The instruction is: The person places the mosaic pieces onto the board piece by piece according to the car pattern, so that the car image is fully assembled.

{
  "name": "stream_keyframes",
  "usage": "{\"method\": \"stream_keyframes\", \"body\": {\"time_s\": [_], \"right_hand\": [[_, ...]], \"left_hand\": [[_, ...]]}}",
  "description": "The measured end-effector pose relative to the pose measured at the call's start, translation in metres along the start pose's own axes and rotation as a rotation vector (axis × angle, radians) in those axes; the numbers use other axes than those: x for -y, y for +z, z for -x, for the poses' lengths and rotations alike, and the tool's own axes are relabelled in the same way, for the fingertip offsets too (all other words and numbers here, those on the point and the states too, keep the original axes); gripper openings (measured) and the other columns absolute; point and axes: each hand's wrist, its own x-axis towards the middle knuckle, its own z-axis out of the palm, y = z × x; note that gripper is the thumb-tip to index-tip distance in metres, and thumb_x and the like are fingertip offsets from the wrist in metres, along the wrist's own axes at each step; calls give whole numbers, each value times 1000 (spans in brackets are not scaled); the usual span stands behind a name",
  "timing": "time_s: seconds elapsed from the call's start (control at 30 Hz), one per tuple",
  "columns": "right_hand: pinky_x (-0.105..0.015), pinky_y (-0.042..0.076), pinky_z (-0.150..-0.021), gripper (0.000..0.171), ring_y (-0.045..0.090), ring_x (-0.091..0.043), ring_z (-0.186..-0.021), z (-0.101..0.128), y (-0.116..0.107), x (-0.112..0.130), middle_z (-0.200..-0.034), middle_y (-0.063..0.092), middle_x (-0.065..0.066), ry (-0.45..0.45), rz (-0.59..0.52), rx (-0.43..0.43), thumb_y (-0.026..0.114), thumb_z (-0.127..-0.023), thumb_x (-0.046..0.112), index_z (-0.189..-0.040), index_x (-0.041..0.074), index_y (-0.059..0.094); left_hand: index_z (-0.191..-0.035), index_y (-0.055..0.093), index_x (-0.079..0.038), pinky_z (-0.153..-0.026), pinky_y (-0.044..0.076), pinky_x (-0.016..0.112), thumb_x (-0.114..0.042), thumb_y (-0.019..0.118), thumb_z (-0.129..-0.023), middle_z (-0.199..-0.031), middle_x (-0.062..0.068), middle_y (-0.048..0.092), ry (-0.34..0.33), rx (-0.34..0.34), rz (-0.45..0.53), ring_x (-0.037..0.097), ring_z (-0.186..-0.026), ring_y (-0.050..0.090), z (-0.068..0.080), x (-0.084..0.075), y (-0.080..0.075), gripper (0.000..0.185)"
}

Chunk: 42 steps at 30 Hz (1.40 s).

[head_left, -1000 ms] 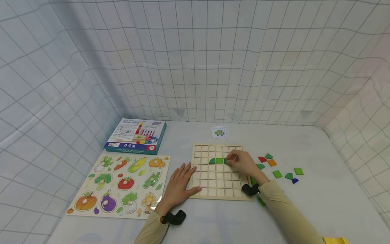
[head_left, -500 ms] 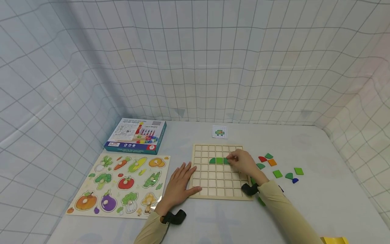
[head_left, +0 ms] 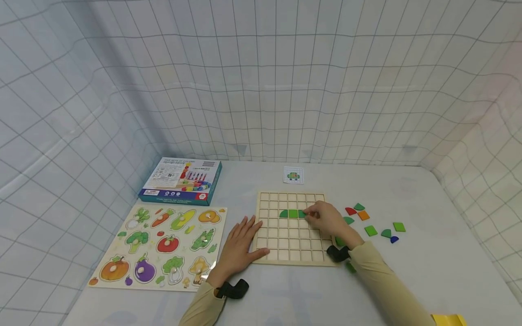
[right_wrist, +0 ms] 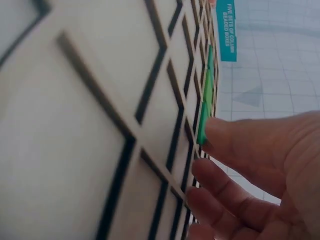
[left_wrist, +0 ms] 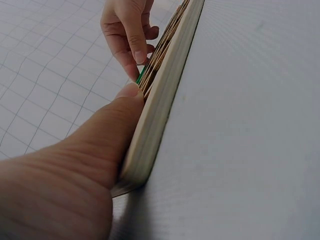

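A square wooden grid board [head_left: 284, 234] lies in front of me. On its upper part sit a dark green quarter-circle tile [head_left: 284, 213] and a light green square tile [head_left: 293, 213], side by side in neighbouring cells. My right hand [head_left: 326, 218] pinches another dark green quarter-circle tile [head_left: 301, 213] at the cell just right of the square; the right wrist view has the thumb against this tile [right_wrist: 203, 122]. My left hand [head_left: 240, 249] rests with spread fingers on the board's left edge, and its thumb [left_wrist: 112, 122] lies over the rim in the left wrist view.
Right of the board lie several loose tiles, among them a red one [head_left: 350, 211], an orange one [head_left: 363, 215] and a light green square [head_left: 370, 231]. A turtle pattern card [head_left: 293, 175] lies behind the board. To the left are a vegetable puzzle [head_left: 185, 246] and a box [head_left: 175, 181].
The right fingers have shifted slightly, and more of the right-hand quarter-circle tile shows, flush with the row. My left hand stays in place on the board.
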Motion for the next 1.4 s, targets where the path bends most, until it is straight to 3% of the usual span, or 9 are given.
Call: {"method": "stream_keyframes", "body": {"time_s": [0.23, 0.4, 0.67, 1.03, 1.4], "right_hand": [[-31, 50, -68, 18, 58, -15, -80, 15, -16, -9, -97, 63, -2, -91, -55, -5, 65, -91, 10, -106, 4, 71], [-34, 49, -68, 16, 59, -18, -84, 32, -31, -26, -101, 65, -5, -46, -44, -93, 65, -91, 11, -104, 4, 71], [-34, 48, -65, 12, 58, -19, -77, 52, -53, -42, -91, 66, -5, 61, 36, -189, 69, -88, 10, -96, 3, 72], [-31, 37, -55, 17, 44, -18, -67, 59, -58, -53, -77, 54, -1, 213, 89, -74, 74, -81, 9, -96, 2, 72], [-36, 45, -62, 17, 52, -21, -73, 60, -54, -55, -80, 58, -3, 230, 152, -57, 74, -80, 10, -94, 2, 69]], "left_hand": [[-145, 40, -12, -113, 11, 44, -54, 63, -84, -152, 11, 30, -8, 7, -6, 29, -141, 16, -1, 0, 0, 78], [-146, 39, -12, -113, 10, 45, -55, 62, -84, -152, 11, 30, -10, 14, 0, 28, -142, 16, -1, 0, 1, 79], [-145, 40, -11, -113, 12, 45, -56, 62, -84, -151, 11, 30, -8, -1, -13, 28, -141, 17, -1, 3, 2, 79], [-146, 39, -12, -113, 11, 45, -57, 62, -84, -152, 10, 30, -11, 4, -7, 27, -142, 16, 0, 4, 3, 79], [-146, 38, -12, -114, 8, 43, -55, 61, -85, -153, 9, 28, -30, 26, 2, 26, -142, 14, 0, 1, 1, 79]]}}
